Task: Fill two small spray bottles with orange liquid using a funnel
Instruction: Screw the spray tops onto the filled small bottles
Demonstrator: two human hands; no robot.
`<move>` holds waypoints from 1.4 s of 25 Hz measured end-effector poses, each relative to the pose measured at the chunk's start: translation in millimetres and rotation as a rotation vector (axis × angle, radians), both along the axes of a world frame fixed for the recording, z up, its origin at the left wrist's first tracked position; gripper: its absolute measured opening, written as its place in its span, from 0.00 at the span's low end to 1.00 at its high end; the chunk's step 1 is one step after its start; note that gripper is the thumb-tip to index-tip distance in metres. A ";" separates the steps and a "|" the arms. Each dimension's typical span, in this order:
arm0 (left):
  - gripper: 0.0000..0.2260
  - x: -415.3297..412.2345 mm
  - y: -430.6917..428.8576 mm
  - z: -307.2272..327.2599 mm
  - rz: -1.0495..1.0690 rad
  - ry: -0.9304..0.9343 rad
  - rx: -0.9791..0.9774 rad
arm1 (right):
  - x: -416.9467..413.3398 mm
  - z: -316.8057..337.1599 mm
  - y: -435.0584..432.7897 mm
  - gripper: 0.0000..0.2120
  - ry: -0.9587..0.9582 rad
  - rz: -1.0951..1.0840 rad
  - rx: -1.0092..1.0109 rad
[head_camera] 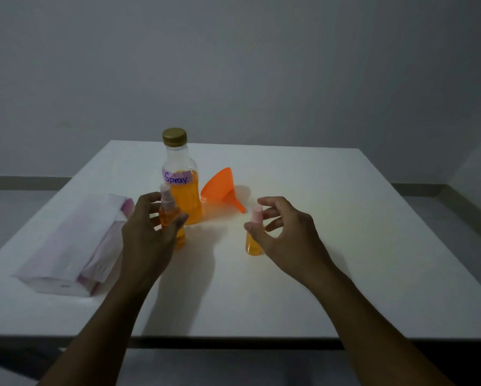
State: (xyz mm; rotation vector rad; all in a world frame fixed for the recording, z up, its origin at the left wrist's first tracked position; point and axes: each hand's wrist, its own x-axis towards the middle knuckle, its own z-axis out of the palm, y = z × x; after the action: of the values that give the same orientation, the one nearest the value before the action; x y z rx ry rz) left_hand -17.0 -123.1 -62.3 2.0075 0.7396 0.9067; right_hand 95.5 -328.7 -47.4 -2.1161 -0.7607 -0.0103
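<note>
Two small spray bottles with pink caps stand upright on the white table (359, 232), both holding orange liquid. My left hand (144, 238) curves loosely round the left small bottle (180, 239), thumb in front of it and fingers spread beside its cap, with a gap showing. The thumb of my right hand (286, 232) lies against the right small bottle (253, 247), its fingers relaxed next to the cap. Behind them stands a large capped bottle (185, 200) labelled "Spray", partly full of orange liquid. An orange funnel (219, 188) lies on its side to the right of it.
A white and pink soft pack (75, 240) lies on the table's left side. The table's near edge runs across the bottom of the view, and a grey wall stands behind the far edge.
</note>
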 end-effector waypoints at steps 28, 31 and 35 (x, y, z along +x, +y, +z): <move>0.23 35.4 -100.2 -8.1 -0.621 0.087 0.257 | 7.6 25.3 -47.7 0.07 0.051 0.074 0.149; 0.21 35.2 -100.1 -7.7 -0.657 0.085 0.245 | 9.9 31.1 -52.7 0.07 0.159 0.057 0.231; 0.21 31.5 -101.3 -5.7 -0.657 0.093 0.151 | 22.4 42.9 -72.0 0.12 0.274 -0.117 0.540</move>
State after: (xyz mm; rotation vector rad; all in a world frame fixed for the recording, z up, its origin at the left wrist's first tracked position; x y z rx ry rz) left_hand 14.4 -224.4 -68.0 2.2252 0.0293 0.4889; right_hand 117.9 -400.7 -4.5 -1.6002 -0.4105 0.0108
